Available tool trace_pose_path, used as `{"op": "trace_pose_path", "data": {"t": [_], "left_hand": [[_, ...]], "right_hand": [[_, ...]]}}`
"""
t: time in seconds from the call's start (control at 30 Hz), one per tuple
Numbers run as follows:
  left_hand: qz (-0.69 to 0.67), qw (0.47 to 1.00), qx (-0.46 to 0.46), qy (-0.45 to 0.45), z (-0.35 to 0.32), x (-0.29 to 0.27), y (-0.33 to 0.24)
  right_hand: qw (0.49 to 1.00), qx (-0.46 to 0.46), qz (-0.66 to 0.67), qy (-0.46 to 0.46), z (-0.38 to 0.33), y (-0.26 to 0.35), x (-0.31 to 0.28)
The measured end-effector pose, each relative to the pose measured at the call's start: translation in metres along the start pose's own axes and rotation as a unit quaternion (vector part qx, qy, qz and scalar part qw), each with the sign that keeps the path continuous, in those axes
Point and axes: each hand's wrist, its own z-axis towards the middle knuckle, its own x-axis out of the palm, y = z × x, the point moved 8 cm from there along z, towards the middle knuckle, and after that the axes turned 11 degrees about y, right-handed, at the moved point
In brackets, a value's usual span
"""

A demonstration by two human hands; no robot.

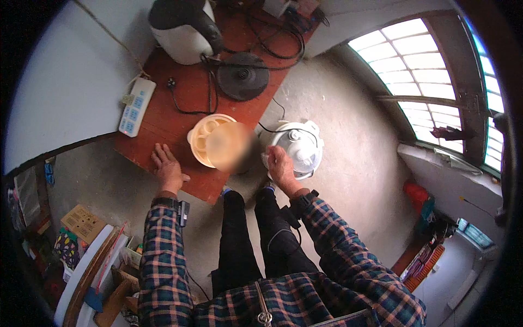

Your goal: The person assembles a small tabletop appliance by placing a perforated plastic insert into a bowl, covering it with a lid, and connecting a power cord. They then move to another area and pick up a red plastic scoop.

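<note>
My left hand lies on the near left corner of a reddish-brown wooden table, fingers spread and nothing in them. To its right, close to the table's edge, sits a round yellow plastic tray with several round hollows; a blur covers its right part. My right hand is curled closed in front of a white rice cooker with a grey, see-through-looking lid, low beside the table. What the curled fingers hold, if anything, is hidden. Whether they touch the cooker I cannot tell.
A white power strip lies at the table's left edge. Farther back are a black round kettle base, a white and black kettle and tangled black cords. Cardboard boxes stand lower left. A barred window is at right.
</note>
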Motion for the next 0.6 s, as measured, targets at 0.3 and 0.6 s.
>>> {"op": "trace_pose_path", "data": {"t": [0.3,0.6], "left_hand": [[-0.003,1.0,0.002,0.009,-0.003,-0.004,-0.003],[0.025,1.0,-0.001,-0.003,-0.004,-0.008,-0.005]], "right_hand": [[0.966,0.174,-0.192,-0.011,-0.048,-0.106,-0.054],[0.959,0.214,-0.185,0.007,-0.038,-0.15,-0.077]]}}
